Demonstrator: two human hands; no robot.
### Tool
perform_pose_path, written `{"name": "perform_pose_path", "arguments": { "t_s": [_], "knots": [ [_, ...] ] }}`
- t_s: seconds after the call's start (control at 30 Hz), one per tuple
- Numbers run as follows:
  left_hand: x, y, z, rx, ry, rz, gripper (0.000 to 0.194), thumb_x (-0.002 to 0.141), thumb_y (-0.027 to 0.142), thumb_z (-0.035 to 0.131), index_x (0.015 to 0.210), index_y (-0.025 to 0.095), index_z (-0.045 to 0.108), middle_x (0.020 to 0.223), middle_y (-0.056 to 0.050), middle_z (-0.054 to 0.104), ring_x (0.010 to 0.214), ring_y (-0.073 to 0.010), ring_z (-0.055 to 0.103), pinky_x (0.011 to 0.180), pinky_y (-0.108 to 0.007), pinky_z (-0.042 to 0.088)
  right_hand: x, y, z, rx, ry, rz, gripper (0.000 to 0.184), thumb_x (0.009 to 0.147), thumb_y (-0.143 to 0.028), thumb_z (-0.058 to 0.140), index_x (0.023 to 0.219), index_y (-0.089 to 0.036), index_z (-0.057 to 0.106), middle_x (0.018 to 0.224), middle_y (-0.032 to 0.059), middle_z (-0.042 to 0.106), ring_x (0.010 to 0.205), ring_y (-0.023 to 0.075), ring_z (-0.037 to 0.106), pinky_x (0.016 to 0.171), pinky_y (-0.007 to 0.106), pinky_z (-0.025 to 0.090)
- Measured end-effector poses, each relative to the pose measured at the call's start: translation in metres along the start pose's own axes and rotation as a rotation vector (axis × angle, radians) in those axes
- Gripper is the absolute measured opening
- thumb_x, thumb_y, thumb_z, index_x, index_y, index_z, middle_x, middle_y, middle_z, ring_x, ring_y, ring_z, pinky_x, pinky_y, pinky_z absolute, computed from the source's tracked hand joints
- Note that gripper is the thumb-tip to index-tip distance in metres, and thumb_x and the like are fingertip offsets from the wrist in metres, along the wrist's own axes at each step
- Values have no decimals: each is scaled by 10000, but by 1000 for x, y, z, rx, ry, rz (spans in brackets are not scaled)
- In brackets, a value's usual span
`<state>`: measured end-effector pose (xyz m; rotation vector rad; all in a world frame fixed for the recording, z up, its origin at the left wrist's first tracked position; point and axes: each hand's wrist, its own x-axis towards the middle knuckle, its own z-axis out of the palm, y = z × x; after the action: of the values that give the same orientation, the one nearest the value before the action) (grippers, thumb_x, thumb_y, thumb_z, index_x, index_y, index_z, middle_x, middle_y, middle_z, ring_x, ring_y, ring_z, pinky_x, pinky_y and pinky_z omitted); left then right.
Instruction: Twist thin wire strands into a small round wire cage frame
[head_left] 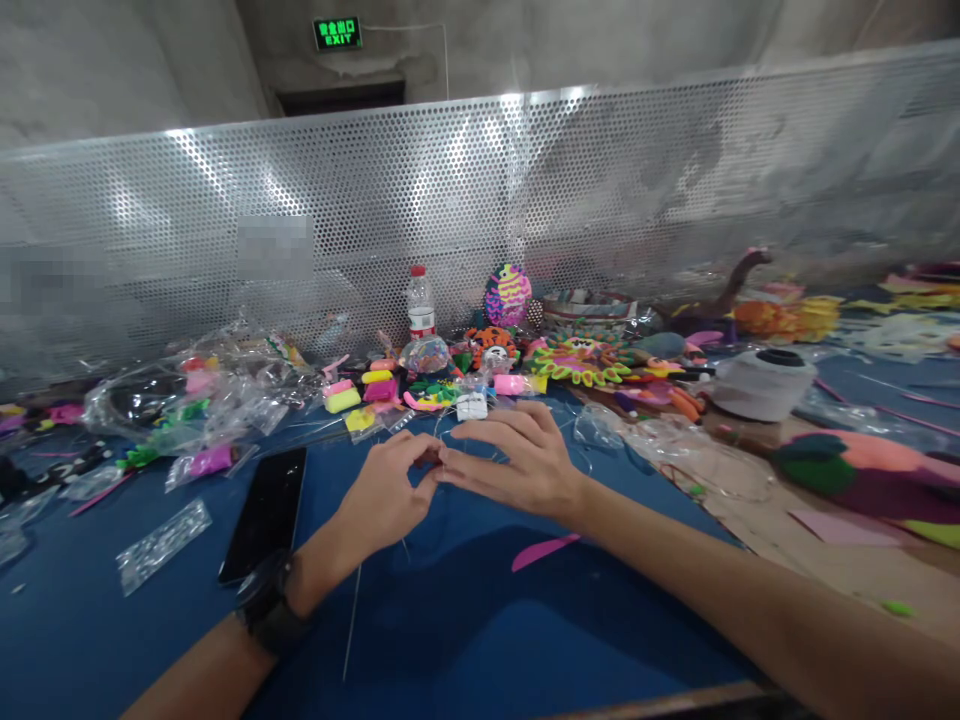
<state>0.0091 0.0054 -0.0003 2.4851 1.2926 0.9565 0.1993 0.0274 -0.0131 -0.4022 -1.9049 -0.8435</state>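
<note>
My left hand (391, 492), with a dark watch (268, 602) on its wrist, pinches a thin pale wire between thumb and forefinger. At the same spot the fingertips of my right hand (525, 462) close in on the wire, its other fingers bent loosely above. A length of wire (351, 625) runs down over the blue table below my left hand. The pinched part is mostly covered by my fingertips. A pink plastic clay knife (546, 550) lies under my right wrist.
A black phone (264, 512) lies left of my hands. Behind them stand clay packs (343, 397), a red-capped bottle (421, 305) and a clay sunflower-like piece (581, 358). To the right are a white roll (763, 385) and brown board (817, 575). A perforated metal screen (360, 210) closes the back.
</note>
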Motion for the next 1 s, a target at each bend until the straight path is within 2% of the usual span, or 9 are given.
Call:
{"name": "perform_pose_path", "arguments": {
  "t_s": [0.13, 0.2, 0.3, 0.43, 0.6, 0.73, 0.83, 0.93, 1.0],
  "knots": [
    [0, 0, -1, -6, -1, 25, 173, 759, 82, 560, 875, 187, 634, 810, -19, 653, 756, -159, 608, 703, -275, 496, -1, -1, 1, -17, -15, 15, 63, 814, -381, 681, 803, -321, 694, 827, -26, 669, 797, 148, 540, 751, 314, 377],
    [0, -1, -1, 9, 5, 17, 151, 778, 98, 553, 863, 192, 635, 811, -14, 664, 763, -159, 613, 716, -278, 497, 0, 0, 2, -19, -44, 42, 112, 838, -376, 650, 759, -310, 694, 837, -20, 669, 806, 148, 553, 744, 311, 377],
    [1, -4, -1, 41, 20, 14, 110, 808, 136, 556, 850, 197, 637, 806, -9, 676, 764, -161, 625, 724, -283, 502, 1, 1, 3, 10, -61, 91, 162, 865, -307, 620, 727, -262, 690, 861, 7, 675, 816, 153, 565, 728, 309, 374],
    [1, -8, 1, 24, 7, 26, 90, 830, 175, 569, 867, 206, 646, 827, -11, 684, 777, -160, 643, 734, -277, 510, 1, 2, 4, 40, -58, 151, 97, 840, -214, 643, 766, -220, 705, 898, 43, 680, 829, 170, 563, 721, 319, 376],
    [1, -9, 3, 16, -29, 18, 95, 827, 142, 566, 845, 196, 641, 815, -17, 678, 777, -155, 642, 738, -277, 508, -3, 3, 9, 111, -192, 269, 111, 839, -213, 631, 769, -227, 716, 1028, 50, 669, 934, 202, 558, 780, 351, 408],
    [2, -7, 5, -22, -51, -41, 91, 814, 140, 574, 839, 200, 638, 815, -7, 676, 765, -151, 645, 746, -283, 508, -5, 3, 12, 180, -252, 370, 154, 846, -225, 604, 735, -230, 710, 1060, 52, 663, 986, 215, 567, 822, 382, 427],
    [3, -6, 5, -59, -78, -97, 90, 804, 142, 576, 827, 205, 635, 814, 1, 691, 749, -152, 651, 730, -281, 506, -6, 3, 11, 231, -294, 424, 117, 811, -205, 602, 806, -231, 717, 1092, 52, 663, 1013, 231, 574, 846, 412, 428],
    [4, -6, 3, -91, -76, -125, 99, 800, 133, 563, 828, 197, 633, 796, 0, 701, 731, -151, 652, 717, -277, 504, -7, 4, 9, 337, -347, 475, 200, 798, -254, 598, 963, -228, 708, 1153, 63, 643, 1051, 245, 565, 863, 440, 434],
    [5, -6, 3, -89, -74, -134, 102, 797, 130, 561, 831, 191, 636, 784, -3, 699, 724, -152, 649, 708, -279, 502, -8, 4, 9, 393, -366, 516, 224, 835, -313, 578, 998, -225, 705, 1163, 68, 640, 1056, 243, 565, 877, 448, 439]
  ]
}}
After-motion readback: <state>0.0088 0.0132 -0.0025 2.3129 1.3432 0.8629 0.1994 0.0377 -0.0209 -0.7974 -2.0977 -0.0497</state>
